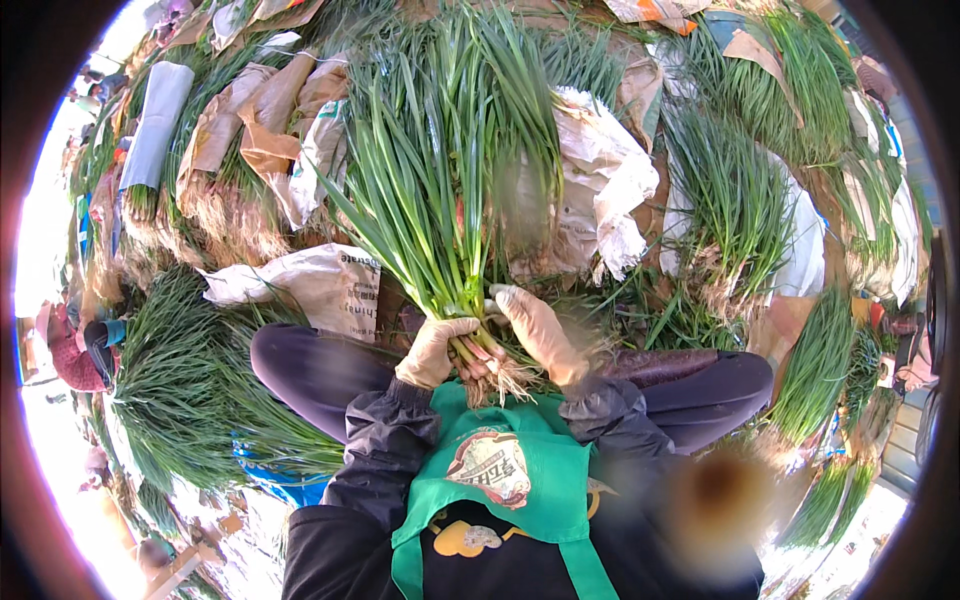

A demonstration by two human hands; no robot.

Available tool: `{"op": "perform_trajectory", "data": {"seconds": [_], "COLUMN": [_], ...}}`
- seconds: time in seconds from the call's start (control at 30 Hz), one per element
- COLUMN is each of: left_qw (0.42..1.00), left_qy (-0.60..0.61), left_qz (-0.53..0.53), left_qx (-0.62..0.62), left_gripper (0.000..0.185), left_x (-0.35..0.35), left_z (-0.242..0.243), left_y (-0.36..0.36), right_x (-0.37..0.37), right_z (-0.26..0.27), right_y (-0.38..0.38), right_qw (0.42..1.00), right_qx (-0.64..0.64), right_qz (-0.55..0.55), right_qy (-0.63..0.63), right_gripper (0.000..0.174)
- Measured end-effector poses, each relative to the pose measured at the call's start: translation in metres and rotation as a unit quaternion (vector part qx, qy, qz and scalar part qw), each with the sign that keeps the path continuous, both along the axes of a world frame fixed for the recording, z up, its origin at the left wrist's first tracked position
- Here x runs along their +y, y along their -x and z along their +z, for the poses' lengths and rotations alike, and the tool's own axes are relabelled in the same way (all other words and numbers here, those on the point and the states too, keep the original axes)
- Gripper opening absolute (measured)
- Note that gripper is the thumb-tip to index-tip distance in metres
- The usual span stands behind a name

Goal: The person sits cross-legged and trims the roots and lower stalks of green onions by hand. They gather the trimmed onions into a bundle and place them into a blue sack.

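My left hand (436, 351), in a pale glove, is closed around the lower stems of a bunch of long-leaved green plants (442, 247). Their leaves fan away from me, and the pale stem bases with stringy roots (499, 371) hang toward my lap. On the bunch's right side is my right hand (544, 334), gloved too, its fingertips by the stems just above my left hand. Whether those fingertips pinch a stem is hard to see. Beneath the roots lies my green apron (517, 442), which bears a printed badge.
Rooted bundles lie on all sides, including a large heap (172, 375) at left and a bundle (731, 202) at right. White woven sacks (607, 172) and a printed sack (322, 281) lie among them. My bent knees (300, 367) flank the bunch. At far left sits another person (71, 349).
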State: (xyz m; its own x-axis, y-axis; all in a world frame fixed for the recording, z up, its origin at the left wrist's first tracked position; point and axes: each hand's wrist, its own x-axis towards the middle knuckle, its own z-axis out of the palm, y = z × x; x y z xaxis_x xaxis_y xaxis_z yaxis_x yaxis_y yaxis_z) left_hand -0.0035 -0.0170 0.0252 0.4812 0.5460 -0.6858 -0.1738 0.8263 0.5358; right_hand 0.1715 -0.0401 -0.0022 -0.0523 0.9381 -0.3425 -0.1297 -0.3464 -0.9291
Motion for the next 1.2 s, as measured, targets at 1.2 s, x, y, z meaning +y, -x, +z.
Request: {"op": "perform_trajectory", "data": {"seconds": [1.2], "left_qw": [0.962], "left_qy": [0.053], "left_qz": [0.130], "left_qx": [-0.234], "left_gripper": [0.041], "left_x": [-0.025], "left_z": [-0.035], "left_y": [0.015], "right_x": [0.037], "right_z": [-0.046], "right_y": [0.023], "right_qw": [0.868], "right_qx": [0.455], "right_qz": [0.029], "right_qy": [0.197], "right_gripper": [0.026]}}
